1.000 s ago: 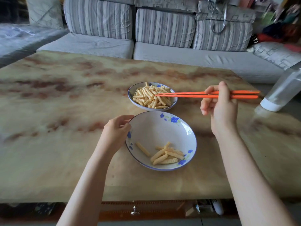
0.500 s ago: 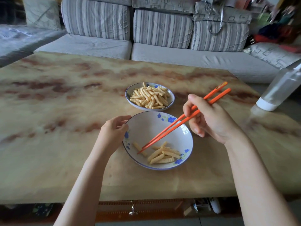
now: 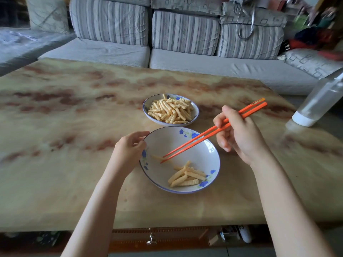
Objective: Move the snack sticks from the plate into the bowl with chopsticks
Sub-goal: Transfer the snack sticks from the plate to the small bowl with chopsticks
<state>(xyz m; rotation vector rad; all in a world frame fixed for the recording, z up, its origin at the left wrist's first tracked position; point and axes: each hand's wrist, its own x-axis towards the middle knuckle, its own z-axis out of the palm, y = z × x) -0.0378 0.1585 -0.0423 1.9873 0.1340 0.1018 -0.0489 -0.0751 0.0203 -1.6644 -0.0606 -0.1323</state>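
A small blue-rimmed plate [image 3: 194,115] heaped with ridged yellow snack sticks [image 3: 171,111] sits mid-table. In front of it stands a larger white bowl [image 3: 213,158] with blue flowers, holding several snack sticks [image 3: 185,176] near its front right. My left hand [image 3: 130,151] holds the bowl's left rim. My right hand [image 3: 239,134] grips orange chopsticks [image 3: 209,133], whose tips reach down into the bowl and touch a lone snack stick [image 3: 156,157] at its left side.
A clear bottle with a white cap [image 3: 319,102] stands tilted at the table's right edge. A grey striped sofa [image 3: 185,60] runs behind the marbled table [image 3: 65,127]. A drawer knob [image 3: 151,241] shows under the front edge.
My right hand swung the chopsticks from over the plate down into the bowl; the tips now rest at the lone stick on the left. My left hand stayed on the rim.
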